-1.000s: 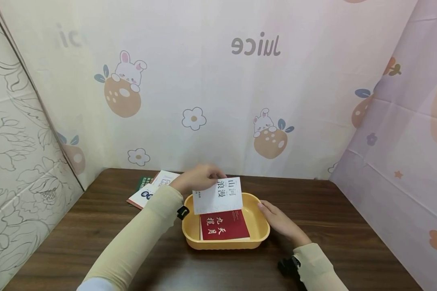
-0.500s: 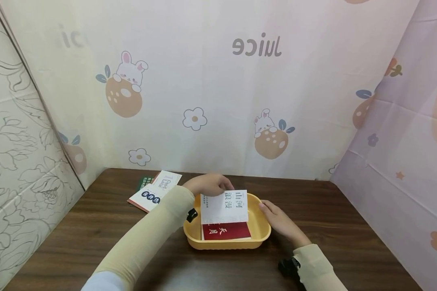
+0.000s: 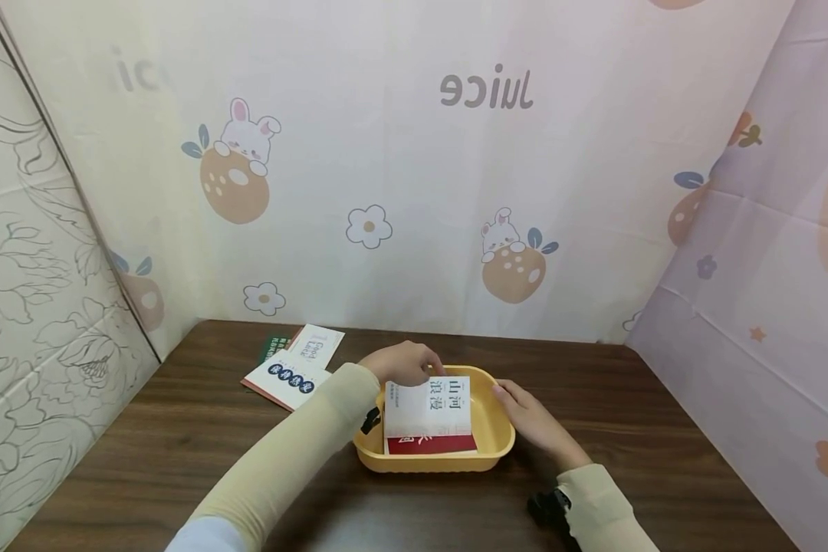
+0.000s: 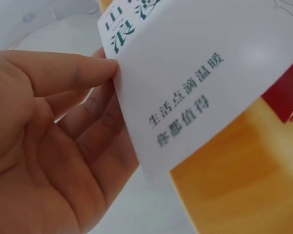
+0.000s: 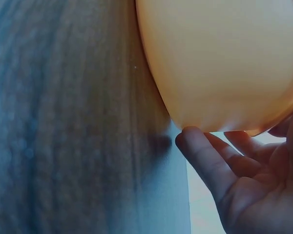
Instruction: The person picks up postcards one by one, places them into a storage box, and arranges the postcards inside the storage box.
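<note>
My left hand (image 3: 405, 363) pinches the edge of a white booklet (image 3: 424, 410) with dark green characters. In the left wrist view, thumb and fingers meet at the edge of the white booklet (image 4: 185, 73). It lies over a red booklet (image 3: 448, 445) in the yellow plastic basin (image 3: 491, 418), hiding most of the red cover. At the basin's right end, my right hand (image 3: 533, 418) holds the rim. The right wrist view has the fingertips (image 5: 191, 134) against the outer wall of the basin (image 5: 219, 63).
Left of the basin, several booklets overlap on the dark wooden table (image 3: 179, 429): a white booklet with blue circles (image 3: 286, 376), a Good Luck booklet (image 3: 317, 345) and a green one (image 3: 274, 345). A patterned curtain (image 3: 400, 153) stands behind the table.
My left hand has brought the white booklet down and slightly right into the basin, over the red booklet. The right hand has stayed at the rim.
</note>
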Demonstrator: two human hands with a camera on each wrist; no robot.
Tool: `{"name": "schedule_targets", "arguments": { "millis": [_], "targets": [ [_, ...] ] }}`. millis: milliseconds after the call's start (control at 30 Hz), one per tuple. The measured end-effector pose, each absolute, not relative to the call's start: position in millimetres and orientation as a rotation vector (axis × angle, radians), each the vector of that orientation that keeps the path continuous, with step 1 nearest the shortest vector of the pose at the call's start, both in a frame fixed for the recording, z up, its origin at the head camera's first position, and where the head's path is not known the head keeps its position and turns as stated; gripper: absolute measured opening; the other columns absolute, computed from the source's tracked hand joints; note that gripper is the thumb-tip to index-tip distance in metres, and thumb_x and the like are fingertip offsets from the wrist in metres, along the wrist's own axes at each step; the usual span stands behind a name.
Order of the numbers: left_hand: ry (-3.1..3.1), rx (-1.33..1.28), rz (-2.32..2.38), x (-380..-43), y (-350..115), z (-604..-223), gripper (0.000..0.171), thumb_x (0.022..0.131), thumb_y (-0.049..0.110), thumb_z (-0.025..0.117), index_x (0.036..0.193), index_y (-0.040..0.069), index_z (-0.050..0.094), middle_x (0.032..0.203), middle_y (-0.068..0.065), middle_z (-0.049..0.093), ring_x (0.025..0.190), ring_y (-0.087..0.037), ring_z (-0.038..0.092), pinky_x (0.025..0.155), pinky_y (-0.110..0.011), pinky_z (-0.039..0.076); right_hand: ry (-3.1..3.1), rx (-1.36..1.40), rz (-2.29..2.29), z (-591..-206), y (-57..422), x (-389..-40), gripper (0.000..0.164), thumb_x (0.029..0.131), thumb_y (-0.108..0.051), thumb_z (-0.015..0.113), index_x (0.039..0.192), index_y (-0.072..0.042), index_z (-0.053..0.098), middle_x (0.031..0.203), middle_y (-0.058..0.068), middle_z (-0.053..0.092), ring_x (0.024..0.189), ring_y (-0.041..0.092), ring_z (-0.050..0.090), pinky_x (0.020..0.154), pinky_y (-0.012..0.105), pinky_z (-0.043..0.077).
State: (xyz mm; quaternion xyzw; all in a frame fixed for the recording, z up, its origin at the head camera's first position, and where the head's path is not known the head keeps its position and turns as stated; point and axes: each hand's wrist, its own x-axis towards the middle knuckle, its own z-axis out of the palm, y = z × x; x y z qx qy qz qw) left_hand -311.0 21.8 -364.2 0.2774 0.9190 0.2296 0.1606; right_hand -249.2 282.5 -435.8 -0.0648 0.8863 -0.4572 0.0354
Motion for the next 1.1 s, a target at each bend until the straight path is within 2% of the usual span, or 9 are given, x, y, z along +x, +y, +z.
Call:
{"name": "schedule_targets", "arguments": {
  "millis": [167,300,433,700,1100],
  "targets": [
    [2.669,0.786,0.632,-309,27,-371,0.025,0.091,0.005,0.067,0.109,0.020,0.075,0.104,0.001,0.068,0.089,-0.014,0.060,0.079,-0.031,0.053,2.706,-0.224,-1.424,-436,283,-249,0.052,0.108,-0.041,0.042,0.140,0.000,0.050,0.122,0.015,0.062,0.097,0.022,0.061,0.083,0.036,0.052],
    [2.679,0.762,0.603,-306,31,-374,0.024,0.087,0.003,0.072,0.104,0.019,0.075,0.095,0.003,0.067,0.082,-0.013,0.061,0.072,-0.028,0.052,2.705,-0.240,-1.424,-437,284,-251,0.050,0.109,-0.038,0.041,0.140,-0.001,0.050,0.121,0.016,0.062,0.096,0.022,0.062,0.083,0.035,0.052],
    [2.719,0.748,0.534,-302,36,-378,0.023,0.083,0.003,0.078,0.099,0.020,0.075,0.090,0.005,0.065,0.079,-0.014,0.059,0.071,-0.029,0.051,2.712,-0.237,-1.414,-439,285,-252,0.047,0.109,-0.036,0.042,0.140,-0.002,0.050,0.121,0.015,0.062,0.097,0.021,0.062,0.084,0.035,0.052],
    [2.759,0.715,0.406,-303,45,-392,0.027,0.077,0.008,0.086,0.099,0.019,0.074,0.089,0.005,0.064,0.080,-0.015,0.057,0.077,-0.032,0.052,2.713,-0.247,-1.410,-439,285,-251,0.047,0.109,-0.034,0.042,0.142,0.000,0.049,0.125,0.017,0.061,0.099,0.023,0.062,0.086,0.040,0.052],
    [2.775,0.720,0.317,-296,49,-398,0.029,0.080,0.007,0.084,0.106,0.015,0.074,0.097,0.002,0.067,0.078,-0.014,0.057,0.068,-0.029,0.052,2.705,-0.263,-1.426,-435,285,-250,0.049,0.109,-0.034,0.043,0.142,0.001,0.048,0.125,0.018,0.061,0.098,0.023,0.063,0.084,0.039,0.052]
  ]
}}
